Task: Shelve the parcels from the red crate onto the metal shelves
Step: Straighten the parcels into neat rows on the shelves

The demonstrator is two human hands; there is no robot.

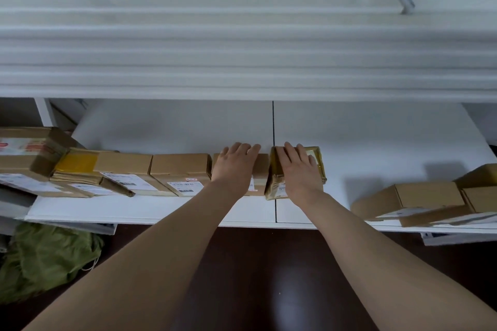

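Far on the left, a big box (24, 150) runs out of the picture. Next to it lies a flat parcel (78, 166) with yellow tape, and then two plain boxes (126, 166) stand side by side. They all touch and make one row on the white shelf (161, 129).

The left hand (236, 164) lies flat on the last brown box (261, 169) in that row, with its fingers straight and close together. Just beside that box, touching it, is the taped parcel (318, 161). It sits right on the dark seam (273, 121) where two shelf plates meet. The right hand (298, 169) rests flat on top of it, fingers a little spread and not curled round it.

To the right of the taped parcel the shelf shows white for a good way, so that is open room. Near the right side lie more boxes (425, 196), tilted, and they reach right up to the front edge.

A thin white strip runs in front of the row up to the front edge, and behind the row there is lots more open shelf. Above sits the upper shelf (242, 62), white and blurry. Down below, a green bag (45, 258) lies on the dark floor (269, 277) at the left.
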